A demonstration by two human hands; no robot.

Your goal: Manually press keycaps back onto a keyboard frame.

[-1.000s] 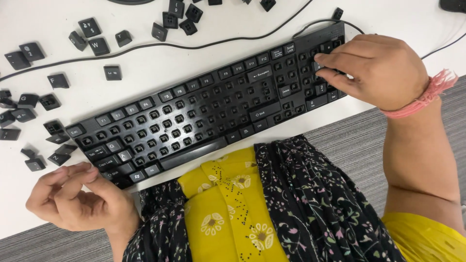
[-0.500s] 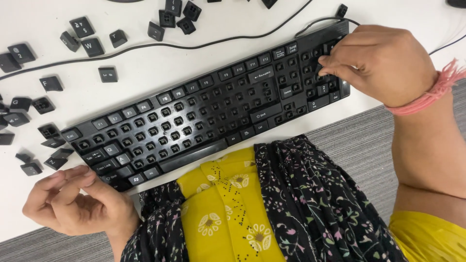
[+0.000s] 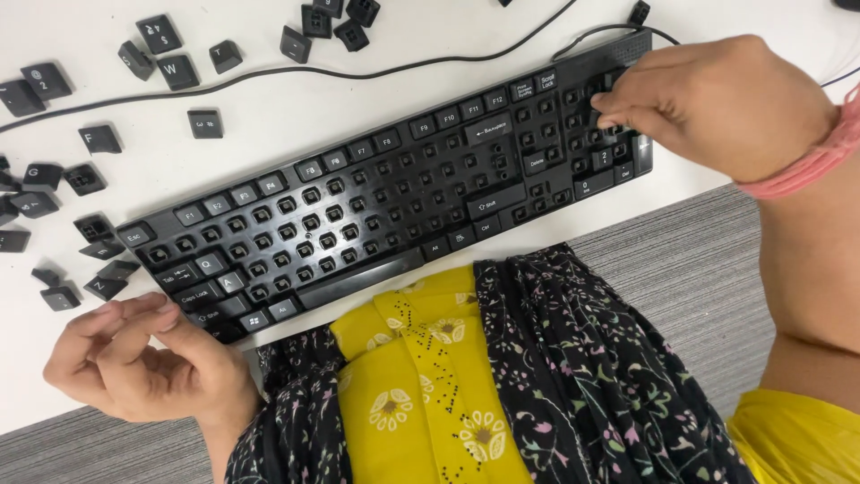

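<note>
Two hands are working at a white table (image 3: 376, 108). A long black keyboard (image 3: 394, 202) is lying on it, slanting from low on the person's left to high on their right. Most of its key caps are missing, so rows of small empty holes are showing.

The right hand (image 3: 717, 103) is resting on the far right end of the keyboard, over the number keys. Its fingertips (image 3: 618, 112) are bending down and pinching at a spot there. Whether a cap is sitting between them is hidden, so I cannot tell if that grip is holding anything.

The left hand (image 3: 143, 363) is lying near the table edge, just below the keyboard's left end and not touching it. Its fingers are curling loosely and it looks empty.

Loose caps (image 3: 54, 188) are lying in a scatter to the left, and more caps (image 3: 327, 22) are sitting at the top, beyond a thin black cable (image 3: 269, 73). The left pile is much nearer the left hand than the right one, and it is sitting just past the keyboard's low end.

A yellow and black flowered cloth (image 3: 466, 385) is covering the person's lap.
</note>
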